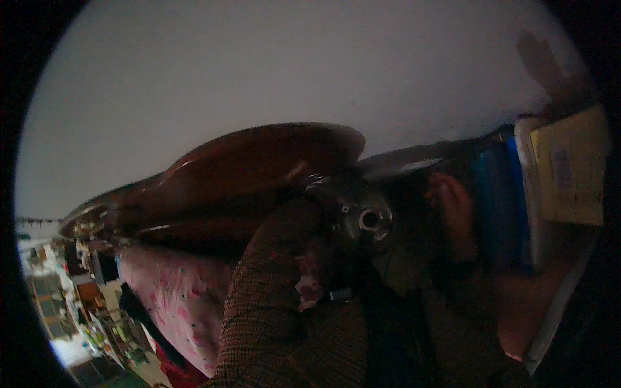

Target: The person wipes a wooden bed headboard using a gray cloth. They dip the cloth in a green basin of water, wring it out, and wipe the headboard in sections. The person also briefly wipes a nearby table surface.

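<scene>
The picture is very dark and partly blurred. A brown knit sleeve, seemingly on my left arm, reaches up towards a glossy brown curved piece, perhaps furniture. At the sleeve's end my left hand is lost in the dark. Just right of it is a shiny round metal part with a ring at its centre; what it belongs to is unclear. Further right, my right hand shows with curled fingers beside a dark shape. Whether it holds anything cannot be made out.
Pink patterned fabric hangs left of the sleeve. Blue items and a yellowish box bearing print stand at the right. A pale wall fills the top. Cluttered goods lie at the lower left.
</scene>
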The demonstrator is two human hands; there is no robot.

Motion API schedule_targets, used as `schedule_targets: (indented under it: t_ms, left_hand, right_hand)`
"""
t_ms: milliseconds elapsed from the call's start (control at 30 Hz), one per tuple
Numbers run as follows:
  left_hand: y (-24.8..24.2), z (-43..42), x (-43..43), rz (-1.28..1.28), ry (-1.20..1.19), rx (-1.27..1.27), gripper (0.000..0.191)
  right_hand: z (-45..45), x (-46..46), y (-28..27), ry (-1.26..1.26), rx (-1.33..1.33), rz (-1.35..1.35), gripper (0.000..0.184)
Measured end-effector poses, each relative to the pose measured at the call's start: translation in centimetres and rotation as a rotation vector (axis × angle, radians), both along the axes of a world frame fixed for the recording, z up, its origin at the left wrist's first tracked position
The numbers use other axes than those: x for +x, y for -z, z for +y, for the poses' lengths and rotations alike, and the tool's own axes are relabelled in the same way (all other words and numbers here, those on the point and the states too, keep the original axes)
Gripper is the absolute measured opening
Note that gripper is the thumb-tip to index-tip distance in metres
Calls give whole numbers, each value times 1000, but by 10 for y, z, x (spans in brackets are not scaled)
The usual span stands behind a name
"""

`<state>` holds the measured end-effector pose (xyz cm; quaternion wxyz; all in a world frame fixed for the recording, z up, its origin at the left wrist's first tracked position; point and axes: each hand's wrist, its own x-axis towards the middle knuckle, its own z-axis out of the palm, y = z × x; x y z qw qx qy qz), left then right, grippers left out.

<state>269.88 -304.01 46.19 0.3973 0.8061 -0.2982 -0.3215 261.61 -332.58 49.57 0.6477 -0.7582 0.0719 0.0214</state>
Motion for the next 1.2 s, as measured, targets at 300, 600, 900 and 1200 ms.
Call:
schedule_targets:
  t_ms: [300,600,900,1200]
  left_hand:
    - [-58,30,-17,-159,-94,40,38]
    - [-127,113,-53,-623,-306,65,47]
    - [-92,232,-78,-1485,-729,197,60]
    - [-60,349,-69,-684,-692,-383,47]
  right_hand:
    - [36,25,-27,-86,58,-146,30]
    - [118,36,-84,-284,-21,-286,29]
    - [254,56,-135,-534,-404,-909,21]
    - [320,75,-143,-603,-660,-1510,13]
